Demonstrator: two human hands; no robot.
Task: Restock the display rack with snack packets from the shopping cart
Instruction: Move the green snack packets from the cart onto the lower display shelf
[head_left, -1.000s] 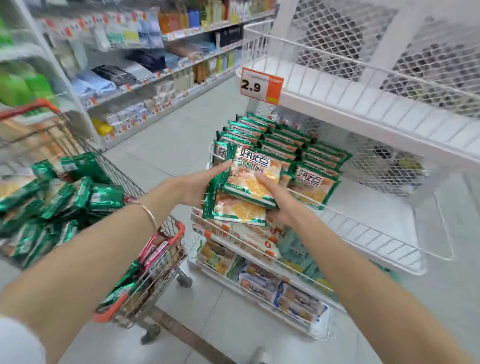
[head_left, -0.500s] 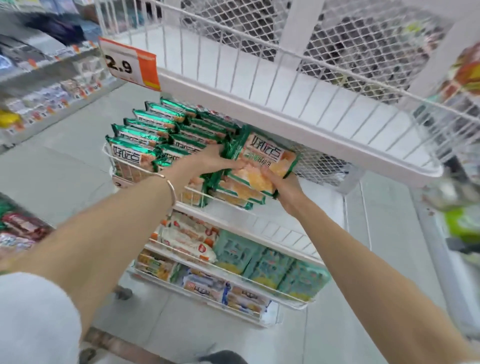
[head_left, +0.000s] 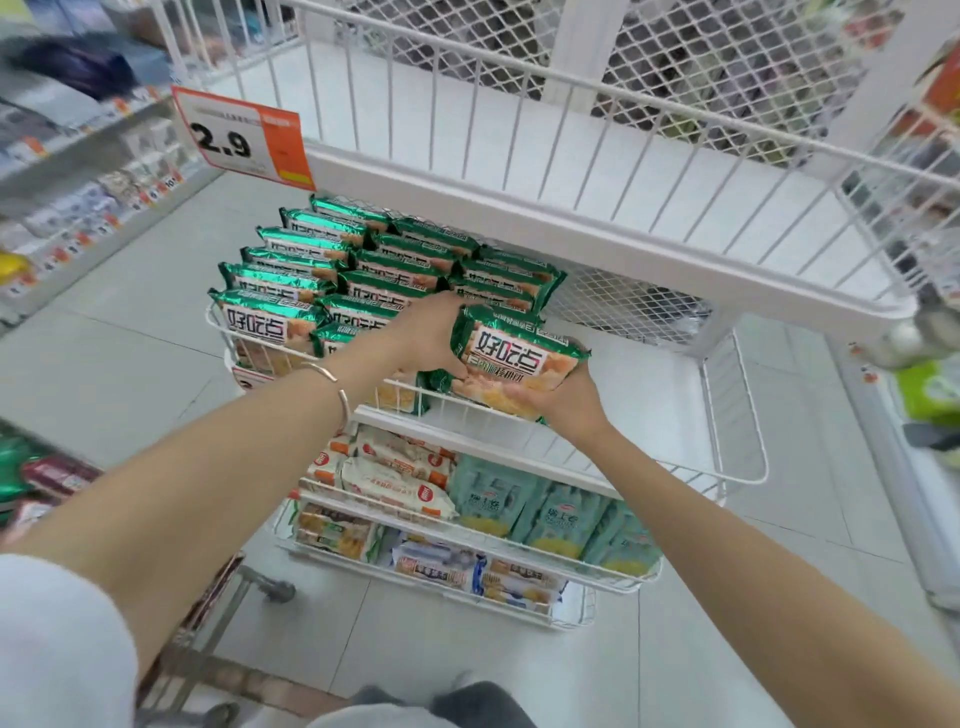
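1. Grey floor tiles (head_left: 135, 291) surround a white wire display rack (head_left: 737, 467) with several tiers; an orange "2.9" price tag (head_left: 244, 137) hangs from the upper tier.
2. Rows of green snack packets (head_left: 332, 270) fill the left part of the middle tier, leaning against one another.
3. Both hands grip a small stack of the same packets (head_left: 519, 358) just above that tier's front rail, right beside the shelved rows.
4. Left hand (head_left: 426, 335) presses on the stack's left edge, thumb underneath, fingers curled behind it.
5. Right hand (head_left: 561, 400) cradles the stack from below, fingers pressed together under the lower edge.
6. At far left, the shopping cart (head_left: 31, 483) shows only partly, blurred.
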